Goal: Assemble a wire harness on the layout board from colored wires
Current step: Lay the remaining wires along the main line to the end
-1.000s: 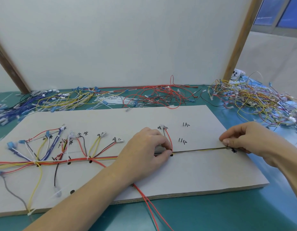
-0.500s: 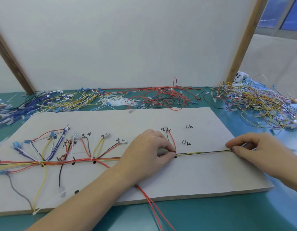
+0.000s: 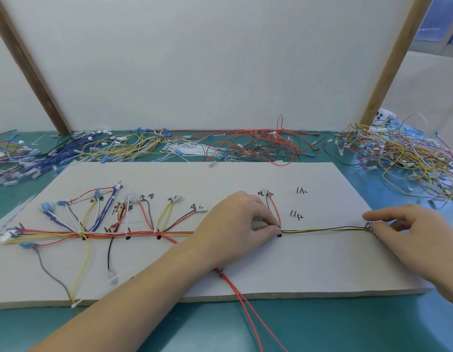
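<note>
A white layout board [image 3: 220, 179] lies flat on the teal table, with black marks and handwritten labels. A bundle of red, yellow, blue and black wires [image 3: 134, 233] runs along its middle, with branches fanning up to small connectors. My left hand [image 3: 235, 224] pinches the wires at a black mark near the board's centre. From there a thin black and yellow wire pair [image 3: 322, 229] stretches right to my right hand [image 3: 408, 229], whose fingertips hold its small connector end. Two red wires [image 3: 248, 308] trail off the board's front edge.
Loose wire piles lie behind the board: blue and yellow wires [image 3: 75, 148] at the left, white cable ties [image 3: 187, 148] and red wires [image 3: 258, 146] in the middle, a mixed tangle [image 3: 403, 153] at the right. A white panel [image 3: 207, 59] with wooden posts stands behind.
My right hand has loosened from a tight pinch to extended fingertips at the wire's right end. My left hand stays pinching at the centre mark. The view shifted slightly.
</note>
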